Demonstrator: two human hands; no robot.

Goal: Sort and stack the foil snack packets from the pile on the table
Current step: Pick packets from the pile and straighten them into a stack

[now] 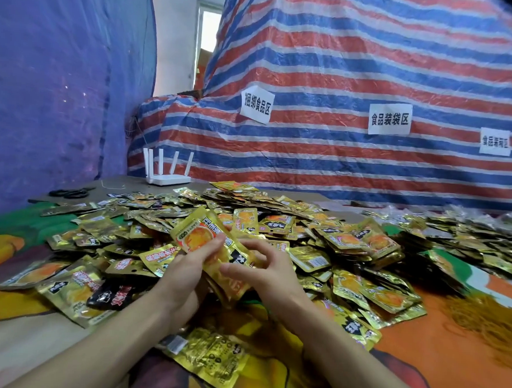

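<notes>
- A loose packet (209, 359) is lying near the front edge of the worktop (10, 350), between the forearms.
- The left hand (192, 270) is gripping a bundle of packets (197, 238), thumb across the printed face. The right hand (272, 270) is pinching the bundle's right side.
- The bundle is hovering just above the near side of the pile (306, 225).
- For a good result, the right hand should be squaring the edges while the left is keeping all faces one way.
- Fingers are hiding the bundle's packet count.
- Scissors (73, 192) and a router (167, 172) are sitting at the far left corner; the far right packets are blurring out.
</notes>
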